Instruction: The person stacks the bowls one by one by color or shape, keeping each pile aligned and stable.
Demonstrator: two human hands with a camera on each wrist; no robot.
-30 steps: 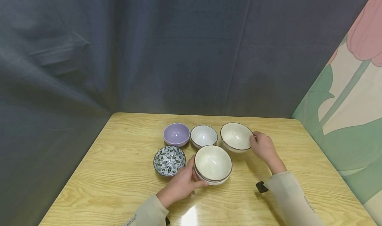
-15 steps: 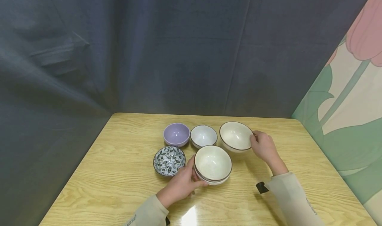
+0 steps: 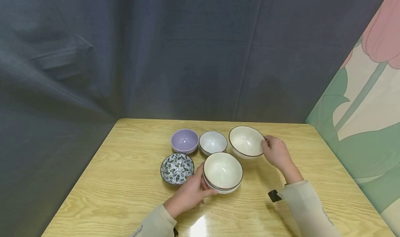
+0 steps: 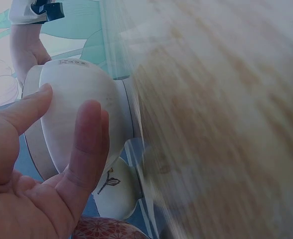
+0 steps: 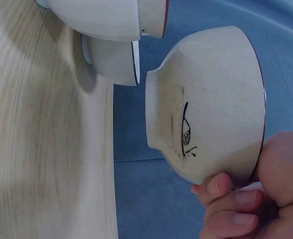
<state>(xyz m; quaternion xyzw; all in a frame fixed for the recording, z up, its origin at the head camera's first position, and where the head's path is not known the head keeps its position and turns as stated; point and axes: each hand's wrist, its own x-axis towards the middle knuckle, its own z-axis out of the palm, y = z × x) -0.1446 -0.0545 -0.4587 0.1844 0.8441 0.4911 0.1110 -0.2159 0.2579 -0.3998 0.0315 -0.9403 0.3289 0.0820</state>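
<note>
My left hand (image 3: 189, 194) holds the left side of a bowl stack, thumb at the front and fingers around the side. On top of it is a cream bowl (image 3: 223, 171) with a brown rim; a white bowl (image 4: 81, 114) sits beneath, its wall against the fingers in the left wrist view. My right hand (image 3: 277, 155) pinches the right rim of another cream bowl (image 3: 247, 141), thumb on one side and curled fingers on the other. That bowl hangs tilted above the table, and a dark leaf-like drawing marks its outside in the right wrist view.
Behind the stack stand a small white bowl (image 3: 213, 142) with a dark rim and a purple bowl (image 3: 184, 140). A leaf-patterned bowl (image 3: 177, 169) sits left of the stack, close to my left hand. A dark curtain (image 3: 193, 56) hangs behind the wooden table (image 3: 125, 181).
The cream bowl in my right hand has shifted slightly up and left in the head view. My left hand and the stack have stayed in place.
</note>
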